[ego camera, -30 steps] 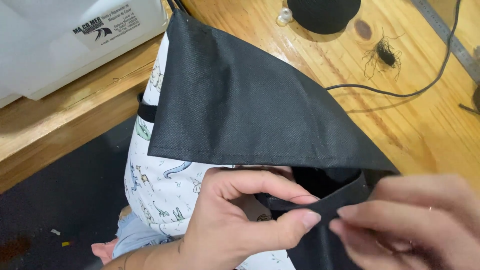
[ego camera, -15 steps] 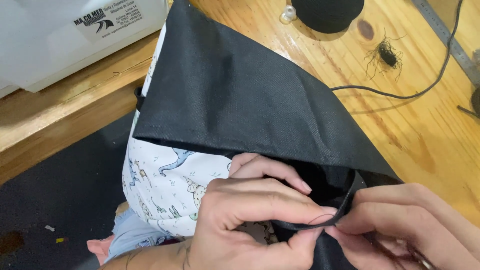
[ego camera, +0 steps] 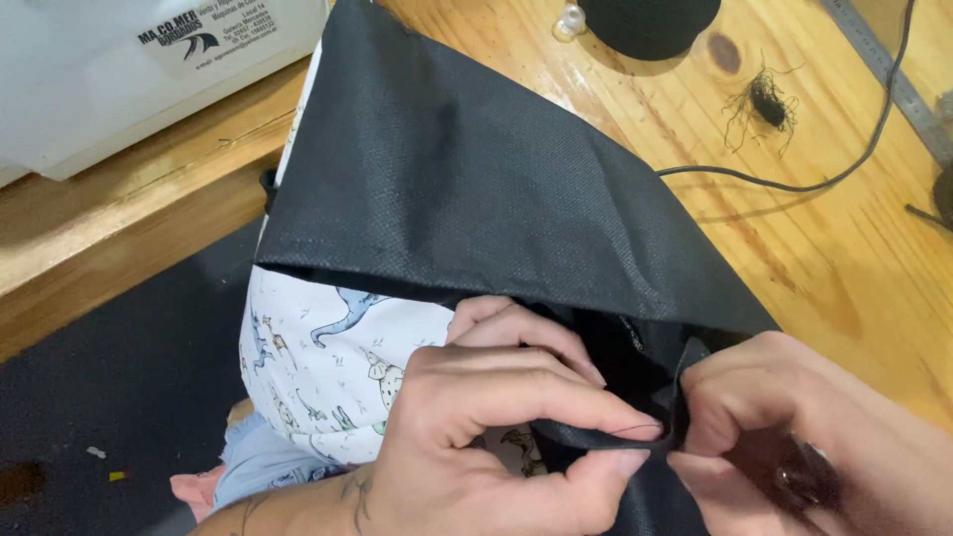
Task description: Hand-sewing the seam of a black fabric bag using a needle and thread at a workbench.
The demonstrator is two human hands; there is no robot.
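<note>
Head view, single moment. The left hand (ego camera: 476, 437) is pinching a narrow folded edge of black fabric (ego camera: 476, 189) between thumb and forefinger, at the lower middle of the view. The right hand (ego camera: 794, 437) is gripping the same edge from the other side, its fingertips meeting the left ones at the fold. Both hands are closed on the cloth; neither is loose.

The black fabric is lying as a large folded sheet, draping from the wooden table (ego camera: 794, 228) down toward the person's lap, its upper corner reaching the top edge of the view. Beneath it a white printed cloth (ego camera: 318, 357) with small animal figures is showing, just left of the left hand and partly covered by the black sheet.

On the table, well apart from the hands: a black cable (ego camera: 824, 179) curving across the boards, a small tangle of dark thread (ego camera: 764, 99), and a black spool (ego camera: 650, 20) at the top edge. A white machine (ego camera: 89, 89) is sitting at the upper left. Dark floor (ego camera: 119, 397) is showing lower left.
</note>
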